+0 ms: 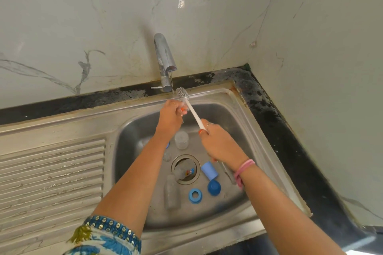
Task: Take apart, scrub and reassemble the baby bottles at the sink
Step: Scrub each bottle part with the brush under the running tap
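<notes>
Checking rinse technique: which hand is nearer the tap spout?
Left. The left hand is just below the tap spout, fingers at the brush neck. The right hand grips the handle's end, lower and farther right.

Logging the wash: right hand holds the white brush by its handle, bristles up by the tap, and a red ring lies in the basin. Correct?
Not quite: the ring is blue, not red, as the head view shows. The right hand does hold the white brush, bristles by the tap.

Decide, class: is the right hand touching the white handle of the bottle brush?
Touching. The head view shows the right hand curled round the lower end of the bottle brush handle, which runs straight into its fist.
</notes>
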`<state>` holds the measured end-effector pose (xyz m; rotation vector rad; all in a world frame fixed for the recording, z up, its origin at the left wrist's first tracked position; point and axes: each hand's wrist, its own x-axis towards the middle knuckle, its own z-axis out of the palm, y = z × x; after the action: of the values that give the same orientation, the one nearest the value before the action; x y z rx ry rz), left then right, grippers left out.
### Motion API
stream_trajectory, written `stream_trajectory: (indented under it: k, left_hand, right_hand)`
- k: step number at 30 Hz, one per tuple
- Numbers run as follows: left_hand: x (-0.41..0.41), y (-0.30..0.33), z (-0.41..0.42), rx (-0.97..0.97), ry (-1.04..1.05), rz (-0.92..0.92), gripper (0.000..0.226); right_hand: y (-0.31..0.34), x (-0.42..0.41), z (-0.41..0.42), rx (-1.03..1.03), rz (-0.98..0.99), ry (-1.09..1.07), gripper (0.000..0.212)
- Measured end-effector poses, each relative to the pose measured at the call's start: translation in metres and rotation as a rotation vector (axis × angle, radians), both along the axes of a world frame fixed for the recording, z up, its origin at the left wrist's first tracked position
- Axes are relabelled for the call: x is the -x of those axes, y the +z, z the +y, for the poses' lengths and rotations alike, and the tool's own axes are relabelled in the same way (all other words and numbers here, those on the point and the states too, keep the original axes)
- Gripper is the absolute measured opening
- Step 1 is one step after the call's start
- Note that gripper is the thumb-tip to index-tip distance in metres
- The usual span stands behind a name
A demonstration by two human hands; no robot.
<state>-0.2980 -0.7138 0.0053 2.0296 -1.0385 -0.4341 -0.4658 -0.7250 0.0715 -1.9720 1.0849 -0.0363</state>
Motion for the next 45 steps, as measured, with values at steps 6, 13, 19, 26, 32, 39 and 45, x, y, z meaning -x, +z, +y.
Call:
stream_trajectory:
  k: [6, 13, 19, 26, 32, 39, 45]
  left_hand:
    - [-0.003, 0.001, -0.007, 0.025, 0.141, 0.204, 0.015]
    - [-0.009, -0.003, 0.002, 0.081, 0.136, 0.439, 0.017]
    - [-0.02, -0.009, 0.004, 0.178, 0.143, 0.356, 0.022]
    - [-0.016, -0.011, 0.013, 0.264, 0.073, 0.211, 0.021]
    - [-0.022, -0.01, 0.007, 0.167, 0.228, 0.061, 0.025]
    - [-0.016, -0.008, 0.002, 0.075, 0.117, -0.015, 0.02]
    - [-0.028, -0.003, 0.004, -0.006, 0.211, -0.015, 0.023]
  right_hand:
    - [-0.01, 0.005, 0.025, 0.158, 0.022, 0.037, 0.05]
    - [-0.013, 0.013, 0.035, 0.172, -0.003, 0.077, 0.049]
    - [-0.01, 0.012, 0.036, 0.094, -0.079, -0.006, 0.047]
    - [0.001, -0.006, 0.012, -0.188, -0.201, -0.082, 0.039]
    - [-0.005, 0.007, 0.021, 0.009, -0.099, 0.011, 0.044]
    - [-0.004, 0.01, 0.018, 0.024, -0.051, -0.012, 0.043]
    - [-0.002, 0.003, 0.019, 0.029, -0.042, 0.057, 0.042]
